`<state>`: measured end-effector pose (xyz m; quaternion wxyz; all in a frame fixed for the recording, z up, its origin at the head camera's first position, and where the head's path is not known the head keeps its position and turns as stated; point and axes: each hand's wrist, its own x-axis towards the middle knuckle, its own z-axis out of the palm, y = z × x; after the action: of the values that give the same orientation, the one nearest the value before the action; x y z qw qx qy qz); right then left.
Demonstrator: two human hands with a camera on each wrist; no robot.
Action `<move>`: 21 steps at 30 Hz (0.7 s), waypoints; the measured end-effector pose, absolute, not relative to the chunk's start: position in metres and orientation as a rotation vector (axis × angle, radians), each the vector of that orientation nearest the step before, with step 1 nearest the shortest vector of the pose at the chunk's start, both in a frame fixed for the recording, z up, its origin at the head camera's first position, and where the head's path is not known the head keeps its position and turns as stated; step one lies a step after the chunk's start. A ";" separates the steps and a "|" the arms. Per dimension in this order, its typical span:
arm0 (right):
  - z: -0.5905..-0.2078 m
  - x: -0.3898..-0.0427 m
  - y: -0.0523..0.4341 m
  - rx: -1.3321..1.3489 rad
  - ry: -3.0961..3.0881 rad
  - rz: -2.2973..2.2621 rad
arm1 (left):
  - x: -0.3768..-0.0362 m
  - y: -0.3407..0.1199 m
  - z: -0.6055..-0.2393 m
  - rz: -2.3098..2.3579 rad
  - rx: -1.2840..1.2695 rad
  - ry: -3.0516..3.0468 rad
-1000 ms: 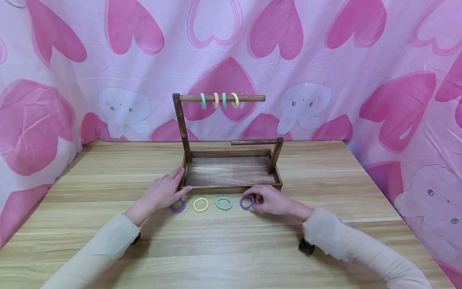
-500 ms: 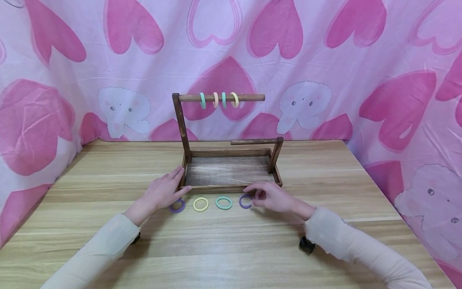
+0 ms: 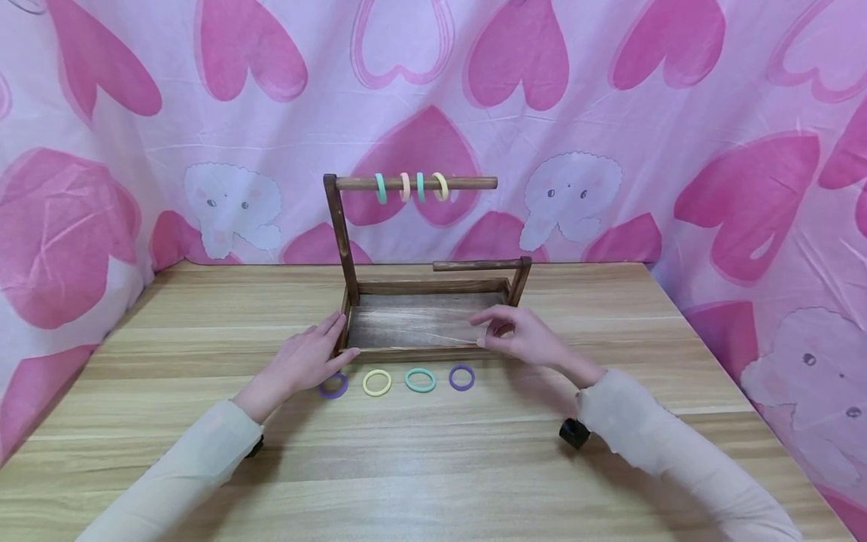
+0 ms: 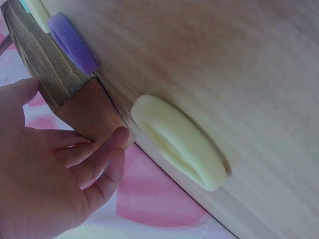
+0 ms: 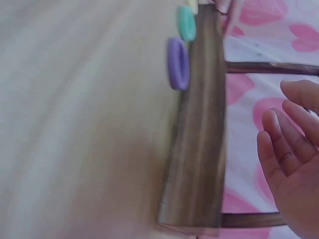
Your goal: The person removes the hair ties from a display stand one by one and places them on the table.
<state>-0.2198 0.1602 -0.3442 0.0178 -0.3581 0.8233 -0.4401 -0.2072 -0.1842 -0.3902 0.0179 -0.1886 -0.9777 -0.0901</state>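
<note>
A dark wooden rack (image 3: 433, 351) with a tray base stands at the middle of the table. My left hand (image 3: 301, 363) rests at its left front corner, thumb by the front wall and fingers along the end wall. My right hand (image 3: 524, 336) hovers over the right part of the tray, fingers loosely bent, holding nothing. In front of the tray lie a purple hair tie (image 3: 462, 378), a green hair tie (image 3: 421, 381), a yellow hair tie (image 3: 376, 383) and another purple hair tie (image 3: 333, 386) by my left thumb. The left wrist view shows one more yellow hair tie (image 4: 179, 142) near that hand.
Several hair ties, including a pink one (image 3: 405, 187), hang on the rack's upper bar (image 3: 474, 183). The lower bar (image 3: 474, 266) at the right carries none. A pink heart-patterned cloth (image 3: 609, 90) surrounds the wooden table (image 3: 420, 482) at the back and sides.
My right hand has let go of the right purple hair tie, leaving it on the table, and has risen back over the tray. My left hand has stayed put.
</note>
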 end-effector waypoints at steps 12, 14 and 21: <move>-0.314 -0.242 0.172 -0.994 2.625 -1.460 | -0.208 -0.184 -0.390 -0.279 -0.593 -3.042; -0.308 -0.245 0.174 -0.999 2.623 -1.485 | -0.208 -0.184 -0.390 -0.284 -0.594 -3.042; -0.291 -0.260 0.181 -0.976 2.621 -1.545 | -0.208 -0.185 -0.391 -0.289 -0.594 -3.043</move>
<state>-0.2599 0.1811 -0.2913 -0.0268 -0.3052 0.8201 -0.4833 -0.2078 -0.1846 -0.3908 0.0140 -0.1907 -0.9771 -0.0929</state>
